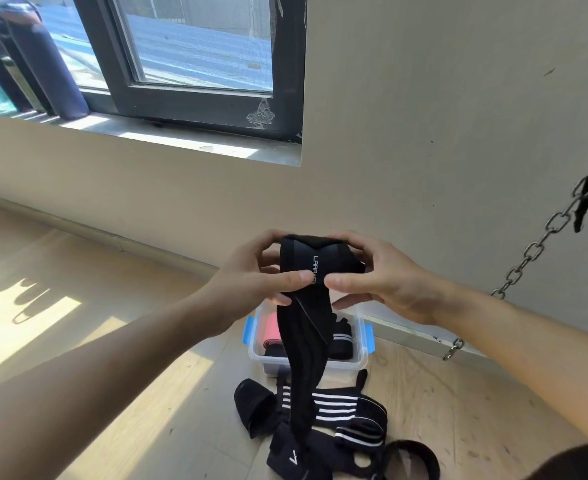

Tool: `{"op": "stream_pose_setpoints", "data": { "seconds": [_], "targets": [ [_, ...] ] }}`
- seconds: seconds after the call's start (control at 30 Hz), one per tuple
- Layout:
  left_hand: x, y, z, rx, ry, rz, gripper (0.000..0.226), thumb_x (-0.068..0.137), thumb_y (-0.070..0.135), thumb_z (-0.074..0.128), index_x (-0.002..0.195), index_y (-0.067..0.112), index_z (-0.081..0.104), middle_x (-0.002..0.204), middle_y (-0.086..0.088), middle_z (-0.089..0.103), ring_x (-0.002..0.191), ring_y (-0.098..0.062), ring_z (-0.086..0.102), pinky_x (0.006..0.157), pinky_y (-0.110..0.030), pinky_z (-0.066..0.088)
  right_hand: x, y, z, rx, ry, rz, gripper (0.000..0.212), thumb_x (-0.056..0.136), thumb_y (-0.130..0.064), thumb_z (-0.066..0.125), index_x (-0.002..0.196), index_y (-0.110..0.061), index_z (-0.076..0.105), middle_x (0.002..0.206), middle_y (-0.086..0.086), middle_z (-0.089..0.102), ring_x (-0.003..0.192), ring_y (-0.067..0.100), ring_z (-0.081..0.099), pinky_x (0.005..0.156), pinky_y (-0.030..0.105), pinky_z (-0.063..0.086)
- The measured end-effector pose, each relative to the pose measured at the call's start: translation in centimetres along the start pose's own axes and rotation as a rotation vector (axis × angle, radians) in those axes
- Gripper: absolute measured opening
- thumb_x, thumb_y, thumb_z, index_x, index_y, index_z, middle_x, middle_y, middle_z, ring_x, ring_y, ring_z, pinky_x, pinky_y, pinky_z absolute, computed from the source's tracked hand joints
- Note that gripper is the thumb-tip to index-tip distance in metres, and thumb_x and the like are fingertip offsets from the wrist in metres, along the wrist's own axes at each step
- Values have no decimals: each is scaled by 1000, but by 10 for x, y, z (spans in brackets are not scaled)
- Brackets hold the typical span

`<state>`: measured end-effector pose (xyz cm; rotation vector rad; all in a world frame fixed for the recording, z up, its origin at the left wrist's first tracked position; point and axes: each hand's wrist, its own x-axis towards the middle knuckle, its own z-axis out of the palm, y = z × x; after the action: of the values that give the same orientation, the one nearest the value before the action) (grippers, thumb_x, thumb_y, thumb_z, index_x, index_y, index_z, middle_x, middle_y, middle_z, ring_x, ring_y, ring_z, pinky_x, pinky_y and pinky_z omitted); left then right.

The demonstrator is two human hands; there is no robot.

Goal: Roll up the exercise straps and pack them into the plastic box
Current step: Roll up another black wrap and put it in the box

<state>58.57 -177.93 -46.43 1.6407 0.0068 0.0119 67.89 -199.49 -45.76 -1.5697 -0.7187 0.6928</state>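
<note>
Grip first: the left hand (247, 285) and the right hand (386, 282) each pinch the top end of a black strap (306, 358) between thumb and fingers. The two thumbs nearly meet over the white lettering (315, 266) on its near face, so both hands are grasping the strap and neither is free. That end is bunched into the start of a roll, held up in front of the wall (424, 150). The long tail hangs straight down past the plastic box (341, 370) and reaches the pile of loose straps (341, 410) on the floor (181, 393), nearer the person. The box stands open-topped on the floor by the wall, just beyond the pile, with a pink band (268, 327) at its left and a black roll with white stripes (343, 341) at its right. To roll well, I judge the thumbs should pin the core tight while the fingers turn it toward the tail, with the edges flush so the coil does not cone out sideways. The tail's own weight gives useful tension, though it may drag a neighbour off the pile. The middle of the box seems to have room for another roll, but the tail hides part of it.
</note>
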Motion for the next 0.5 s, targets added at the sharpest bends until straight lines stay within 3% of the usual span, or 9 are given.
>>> {"op": "stream_pose_setpoints", "data": {
  "seconds": [0.1,0.27,0.5],
  "targets": [
    [0,-3,0,-15,0,54,54,75,9,82,125,18,62,108,-6,76,93,-24,72,69,-29,58,1,-1,-1,68,-9,51,45,87,-27,75,130,-19,63,121,12,68,112,30,68,85,51,60],
    [-1,-7,-2,40,-18,128,57,76,9,81,128,19,60,115,-8,74,110,-34,69,94,-45,59,3,0,-2,23,6,27,46,84,-24,80,126,-16,64,118,14,69,109,29,70,87,46,60],
    [2,-3,-1,96,-60,46,55,87,7,79,134,25,56,123,0,70,112,-21,69,87,-37,61,2,-4,-3,52,60,-45,46,78,-15,80,121,-14,66,110,13,71,102,30,72,80,42,61]
  ]
}}
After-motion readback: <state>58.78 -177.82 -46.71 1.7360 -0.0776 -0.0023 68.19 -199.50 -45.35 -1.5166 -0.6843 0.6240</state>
